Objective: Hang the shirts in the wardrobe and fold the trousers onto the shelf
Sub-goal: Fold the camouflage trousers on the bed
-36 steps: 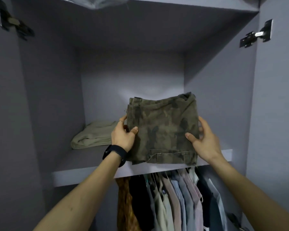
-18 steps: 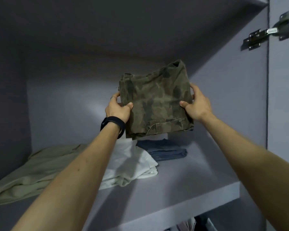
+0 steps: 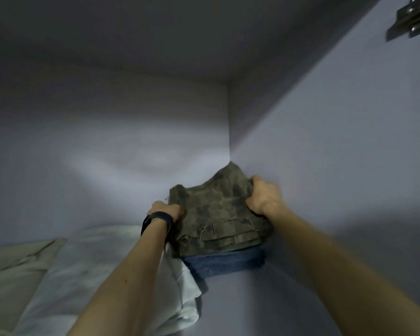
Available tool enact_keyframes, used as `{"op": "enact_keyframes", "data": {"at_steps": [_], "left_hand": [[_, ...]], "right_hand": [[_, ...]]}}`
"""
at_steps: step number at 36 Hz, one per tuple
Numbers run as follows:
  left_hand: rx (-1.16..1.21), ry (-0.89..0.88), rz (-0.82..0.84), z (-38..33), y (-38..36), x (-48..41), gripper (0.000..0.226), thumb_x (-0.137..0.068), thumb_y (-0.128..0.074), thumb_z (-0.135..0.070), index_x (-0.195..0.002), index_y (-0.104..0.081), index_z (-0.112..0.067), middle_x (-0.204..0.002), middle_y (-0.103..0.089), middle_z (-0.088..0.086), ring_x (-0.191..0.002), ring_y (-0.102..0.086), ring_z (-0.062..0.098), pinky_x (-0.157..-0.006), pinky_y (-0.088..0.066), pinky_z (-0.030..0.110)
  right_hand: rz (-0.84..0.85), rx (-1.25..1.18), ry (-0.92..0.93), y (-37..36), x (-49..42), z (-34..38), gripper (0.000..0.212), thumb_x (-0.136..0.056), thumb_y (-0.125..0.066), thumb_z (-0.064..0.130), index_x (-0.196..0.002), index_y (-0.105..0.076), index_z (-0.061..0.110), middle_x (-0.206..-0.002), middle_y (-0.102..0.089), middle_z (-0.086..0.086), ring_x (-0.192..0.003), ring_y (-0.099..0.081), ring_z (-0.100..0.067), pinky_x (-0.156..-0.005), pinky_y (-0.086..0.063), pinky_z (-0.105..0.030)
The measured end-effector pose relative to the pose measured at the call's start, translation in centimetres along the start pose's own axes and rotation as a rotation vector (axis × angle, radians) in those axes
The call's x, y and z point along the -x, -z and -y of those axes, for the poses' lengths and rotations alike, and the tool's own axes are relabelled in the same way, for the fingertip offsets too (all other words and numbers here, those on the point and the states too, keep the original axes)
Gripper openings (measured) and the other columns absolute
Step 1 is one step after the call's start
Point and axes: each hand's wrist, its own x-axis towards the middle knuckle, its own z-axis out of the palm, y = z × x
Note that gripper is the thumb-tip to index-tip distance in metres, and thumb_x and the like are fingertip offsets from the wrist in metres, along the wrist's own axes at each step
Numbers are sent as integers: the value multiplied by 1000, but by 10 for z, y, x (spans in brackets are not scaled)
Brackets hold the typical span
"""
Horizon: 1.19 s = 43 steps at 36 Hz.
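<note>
Folded camouflage trousers (image 3: 216, 214) lie on top of folded dark blue trousers (image 3: 226, 263) in the far right corner of the wardrobe shelf (image 3: 240, 306). My left hand (image 3: 166, 210), with a black wristband, grips the left edge of the camouflage trousers. At their right edge, by the side wall, my right hand (image 3: 262, 195) grips them with curled fingers. The back of the bundle is tilted up against the corner.
Pale folded trousers (image 3: 95, 275) and khaki folded trousers (image 3: 12, 267) lie on the shelf to the left. The wardrobe's right wall (image 3: 349, 141) stands close beside my right hand. A metal door hinge (image 3: 412, 20) shows at the top right.
Both hands have carried the camouflage trousers forward and down from mid-air onto the dark blue pile in the right corner. The view has moved in closer to the shelf.
</note>
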Motion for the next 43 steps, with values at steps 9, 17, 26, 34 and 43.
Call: {"op": "enact_keyframes", "data": {"at_steps": [9, 17, 26, 34, 43], "left_hand": [[-116, 117, 93, 24, -4, -30, 32, -92, -68, -15, -116, -59, 4, -95, -63, 15, -82, -60, 31, -75, -54, 38], [-436, 11, 138, 13, -7, -22, 46, -95, -65, -24, -129, -56, 4, -115, -63, 20, -100, -62, 35, -86, -52, 37], [-903, -338, 193, 8, -50, -20, 94, -75, -21, -85, -153, -36, -35, -164, -25, 3, -150, -18, 30, -121, -19, 50], [-946, -225, 335, 43, -56, -20, 101, -71, -33, -96, -156, -7, -48, -164, 24, -7, -149, 28, 26, -119, 10, 62], [-892, -270, 285, 42, -53, -9, 76, -88, -33, -78, -155, -16, -48, -167, 13, -6, -152, 19, 26, -121, 5, 59]], "right_hand": [[230, 229, 96, -62, -40, 2, 25, -100, -55, 18, -119, -64, 6, -124, -63, -13, -111, -63, -27, -79, -47, -28], [311, 421, 122, -53, -34, 4, 31, -97, -59, 16, -126, -61, 6, -128, -60, -12, -113, -61, -27, -91, -52, -35], [405, 164, 240, -93, -47, 24, 62, -102, -23, 63, -160, -15, 40, -170, 1, -3, -155, 1, -29, -126, -5, -50], [559, 323, 148, -135, -58, 8, 73, -98, -10, 72, -160, 5, 37, -168, 12, 3, -156, 9, -22, -124, 8, -40], [388, 255, 130, -105, -22, 10, 74, -98, -14, 71, -154, -39, 29, -160, -38, -5, -139, -43, -29, -110, -36, -41]]}}
